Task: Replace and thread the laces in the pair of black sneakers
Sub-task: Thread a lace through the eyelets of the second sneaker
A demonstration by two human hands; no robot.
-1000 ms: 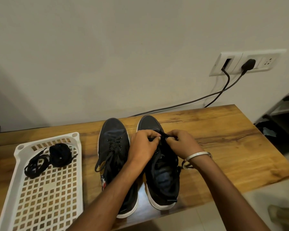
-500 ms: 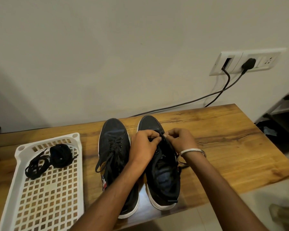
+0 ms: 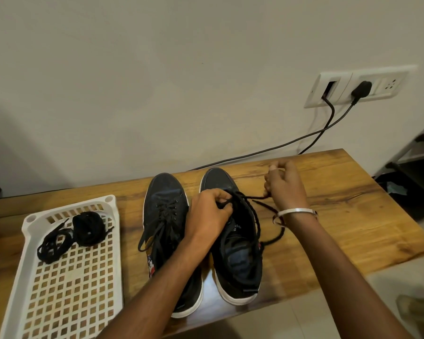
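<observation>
Right hand has pulled away right from the right sneaker, fingers curled, drawing its black lace out taut. Left hand pinches the lace at the far eyelets. Left sneaker, laced, stands just beside it on the counter. Spare laces lie in a white basket at left.

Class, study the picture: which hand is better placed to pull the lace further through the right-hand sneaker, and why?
The right hand. It already pinches the lace drawn out sideways, with bare table beyond it. The left hand grips the lace at the sneaker.
</observation>
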